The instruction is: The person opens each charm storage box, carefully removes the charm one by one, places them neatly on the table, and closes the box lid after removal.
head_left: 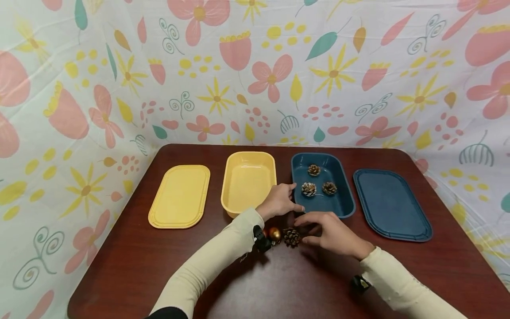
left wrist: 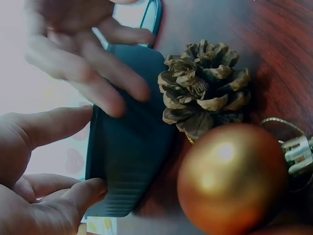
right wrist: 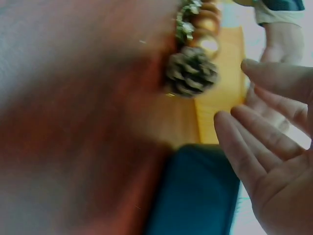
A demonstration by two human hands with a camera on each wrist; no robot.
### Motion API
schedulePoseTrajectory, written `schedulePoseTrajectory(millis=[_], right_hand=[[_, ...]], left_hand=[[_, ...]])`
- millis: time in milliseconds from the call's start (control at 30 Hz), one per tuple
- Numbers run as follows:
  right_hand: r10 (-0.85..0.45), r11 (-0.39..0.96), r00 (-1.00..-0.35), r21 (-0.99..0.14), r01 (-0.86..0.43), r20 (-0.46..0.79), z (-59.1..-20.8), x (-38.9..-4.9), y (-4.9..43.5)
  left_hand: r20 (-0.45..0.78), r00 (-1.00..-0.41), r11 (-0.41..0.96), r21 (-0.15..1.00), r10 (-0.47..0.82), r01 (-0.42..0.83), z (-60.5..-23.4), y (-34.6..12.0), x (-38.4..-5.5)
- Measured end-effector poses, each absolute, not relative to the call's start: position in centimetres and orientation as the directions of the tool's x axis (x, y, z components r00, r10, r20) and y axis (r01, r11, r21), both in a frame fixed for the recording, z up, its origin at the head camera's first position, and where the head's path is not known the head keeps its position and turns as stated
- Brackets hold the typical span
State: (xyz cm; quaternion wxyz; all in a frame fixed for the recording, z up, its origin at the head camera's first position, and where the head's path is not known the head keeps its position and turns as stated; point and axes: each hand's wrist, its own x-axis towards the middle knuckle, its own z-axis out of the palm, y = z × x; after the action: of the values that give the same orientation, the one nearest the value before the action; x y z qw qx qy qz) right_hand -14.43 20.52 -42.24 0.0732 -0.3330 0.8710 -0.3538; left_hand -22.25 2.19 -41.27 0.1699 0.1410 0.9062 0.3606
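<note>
Yellow lid [head_left: 179,196]: off, flat on table [head_left: 279,283].
Yellow tub [head_left: 249,181]: nothing visible inside; looks unstarted.
Left hand [head_left: 279,201]: thumb and fingers hold blue tub [head_left: 332,206] at near-left corner.
Baubles [head_left: 275,234]: glossy gold-orange, on table; likely left to do.
Loose cone [head_left: 292,237]: brown, flared scales; on table beside baubles, likely last cone left.
Blue tub: three cones [head_left: 329,188] in.
Right hand [head_left: 334,232]: fingers apart, holding nothing, just beside loose cone.
Blue lid [head_left: 392,204]: off.

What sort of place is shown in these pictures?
Probably an indoor, staged workspace: a floral cloth hangs behind a brown table, where a yellow tray and a blue tray stand side by side.
</note>
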Motion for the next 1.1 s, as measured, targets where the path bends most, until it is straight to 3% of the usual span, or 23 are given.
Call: schedulePoseTrajectory(millis=[233,500,833,1100], right_hand=[[-0.628,0.536,-0.772,-0.664,-0.521,0.099,-38.5,-15.8,21.9],[-0.596,0.575,-0.795,-0.628,-0.524,0.117,-35.5,-19.3,23.2],[-0.519,0.664,-0.850,-0.585,-0.466,0.089,-36.9,-24.2,23.1],[-0.449,0.750,-0.885,-0.589,-0.300,-0.121,-38.5,-26.8,22.8]], left_hand=[[-0.179,-0.898,0.739,0.643,0.402,0.203,-41.2,1.9,-22.5],[-0.193,-0.892,0.735,0.649,0.409,0.197,-41.1,1.9,-22.5],[-0.197,-0.892,0.737,0.647,0.407,0.193,-41.3,1.9,-22.6],[-0.188,-0.886,0.739,0.638,0.423,0.218,-41.2,1.9,-22.8]])
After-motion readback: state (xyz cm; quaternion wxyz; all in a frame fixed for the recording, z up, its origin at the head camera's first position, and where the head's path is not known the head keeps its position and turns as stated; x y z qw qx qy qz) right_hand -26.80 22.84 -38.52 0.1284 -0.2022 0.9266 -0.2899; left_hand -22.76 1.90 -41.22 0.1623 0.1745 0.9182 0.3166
